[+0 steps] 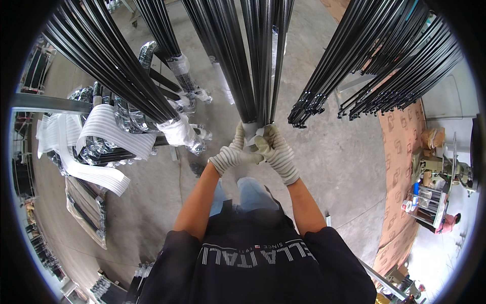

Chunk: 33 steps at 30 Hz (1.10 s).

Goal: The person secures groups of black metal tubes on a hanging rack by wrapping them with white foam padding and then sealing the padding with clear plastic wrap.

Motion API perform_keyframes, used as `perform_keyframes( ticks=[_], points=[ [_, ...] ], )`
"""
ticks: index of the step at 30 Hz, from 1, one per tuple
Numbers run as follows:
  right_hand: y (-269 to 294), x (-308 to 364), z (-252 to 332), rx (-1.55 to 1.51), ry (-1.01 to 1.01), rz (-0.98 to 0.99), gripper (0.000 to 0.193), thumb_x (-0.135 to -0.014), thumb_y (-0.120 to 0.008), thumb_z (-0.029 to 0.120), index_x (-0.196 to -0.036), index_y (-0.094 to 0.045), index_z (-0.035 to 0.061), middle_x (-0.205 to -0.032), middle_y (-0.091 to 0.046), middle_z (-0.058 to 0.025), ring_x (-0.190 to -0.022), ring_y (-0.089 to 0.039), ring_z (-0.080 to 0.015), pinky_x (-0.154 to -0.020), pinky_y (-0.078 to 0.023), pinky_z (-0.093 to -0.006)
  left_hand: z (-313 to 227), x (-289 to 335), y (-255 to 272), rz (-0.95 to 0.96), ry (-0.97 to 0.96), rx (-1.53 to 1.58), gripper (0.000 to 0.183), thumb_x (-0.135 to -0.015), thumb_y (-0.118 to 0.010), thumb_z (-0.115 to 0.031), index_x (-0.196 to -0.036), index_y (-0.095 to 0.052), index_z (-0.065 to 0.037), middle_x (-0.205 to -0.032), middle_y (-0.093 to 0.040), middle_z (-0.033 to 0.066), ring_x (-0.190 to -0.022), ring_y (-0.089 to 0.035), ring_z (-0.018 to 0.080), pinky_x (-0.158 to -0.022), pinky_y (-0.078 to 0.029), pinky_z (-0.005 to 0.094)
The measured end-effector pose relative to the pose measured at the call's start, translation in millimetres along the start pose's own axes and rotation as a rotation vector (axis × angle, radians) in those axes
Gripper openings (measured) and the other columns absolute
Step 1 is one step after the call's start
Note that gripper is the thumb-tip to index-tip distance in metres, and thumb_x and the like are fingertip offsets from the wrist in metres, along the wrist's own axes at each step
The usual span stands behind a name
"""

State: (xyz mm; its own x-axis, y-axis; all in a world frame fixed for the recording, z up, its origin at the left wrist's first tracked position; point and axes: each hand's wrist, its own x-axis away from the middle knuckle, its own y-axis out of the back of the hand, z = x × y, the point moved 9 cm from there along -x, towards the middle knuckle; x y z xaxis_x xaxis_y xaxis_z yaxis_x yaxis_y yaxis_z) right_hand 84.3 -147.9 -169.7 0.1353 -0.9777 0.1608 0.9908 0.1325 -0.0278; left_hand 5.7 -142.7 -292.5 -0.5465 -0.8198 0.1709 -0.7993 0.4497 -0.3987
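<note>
A bundle of long black bars (pixel 230 66) hangs in front of me, its lower end between my two gloved hands. Around that end sits a piece of white wrapping (pixel 251 133), thin and sheet-like; whether it is foam or plastic I cannot tell. My left hand (pixel 234 151), in a pale glove with a ribbed cuff, grips the wrapped end from the left side. From the right, my right hand (pixel 274 148) closes its fingers on the wrapping's edge and the bar ends. The thumbs come close together below, and the palms hide part of the wrapping.
Left of me, more black bars (pixel 109 61) end in clear plastic wrap (pixel 178 133). White foam sheeting (pixel 114 129) drapes over wrapped parts beside a metal rail (pixel 53 103). Unwrapped bars (pixel 334 55) hang on the right. Beyond are cardboard sheeting (pixel 397 152) and a person (pixel 446 223).
</note>
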Motion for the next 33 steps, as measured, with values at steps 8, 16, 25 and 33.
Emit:
perform_keyframes(
  ticks=[8, 16, 25, 33],
  points=[
    [-10.1, -7.0, 60.4, 0.778, 0.451, 0.152, 0.013, -0.074, -0.055, 0.011, -0.086, -0.051, 0.0085, -0.077, -0.058, -0.0078, -0.069, -0.054, -0.0280, -0.066, -0.043, -0.0347, 18.5, -17.1, 27.7, -0.313, 0.040, 0.553, 0.071, -0.055, -0.078, -0.011, -0.113, -0.036, -0.012, -0.103, -0.050, 0.0026, -0.096, -0.046, 0.0131, -0.082, -0.042, 0.0291],
    [-24.2, 3.4, 73.8, 0.464, 0.478, 0.294, 0.032, -0.072, -0.056, 0.005, -0.103, -0.052, 0.0094, -0.097, -0.056, -0.0072, -0.095, -0.052, -0.0228, -0.085, -0.038, -0.0341, -79.9, -0.2, 26.8, -0.323, -0.314, -0.092, 0.045, -0.067, -0.064, 0.002, -0.108, -0.046, -0.005, -0.099, -0.055, 0.0026, -0.090, -0.051, 0.0106, -0.076, -0.044, 0.0247],
    [18.8, -28.8, -83.1, 0.400, 0.084, -0.102, 0.086, -0.054, -0.076, 0.016, -0.122, -0.026, 0.0077, -0.113, -0.044, -0.0101, -0.100, -0.047, -0.0188, -0.083, -0.041, -0.0314, -85.6, -6.0, 28.8, -0.380, -0.280, -0.146, 0.031, -0.073, -0.051, 0.006, -0.102, -0.052, -0.005, -0.093, -0.057, -0.0003, -0.082, -0.053, 0.0072, -0.072, -0.043, 0.0199],
    [-15.9, -51.5, -175.3, -0.650, -0.144, -0.147, 0.061, -0.059, -0.071, 0.010, -0.110, -0.038, 0.0082, -0.098, -0.052, -0.0052, -0.088, -0.051, -0.0140, -0.074, -0.045, -0.0280, -59.8, 7.9, 32.6, -0.647, -0.333, 0.297, 0.040, -0.076, -0.056, -0.004, -0.113, -0.043, -0.005, -0.100, -0.054, 0.0039, -0.090, -0.051, 0.0118, -0.080, -0.042, 0.0225]
  ],
)
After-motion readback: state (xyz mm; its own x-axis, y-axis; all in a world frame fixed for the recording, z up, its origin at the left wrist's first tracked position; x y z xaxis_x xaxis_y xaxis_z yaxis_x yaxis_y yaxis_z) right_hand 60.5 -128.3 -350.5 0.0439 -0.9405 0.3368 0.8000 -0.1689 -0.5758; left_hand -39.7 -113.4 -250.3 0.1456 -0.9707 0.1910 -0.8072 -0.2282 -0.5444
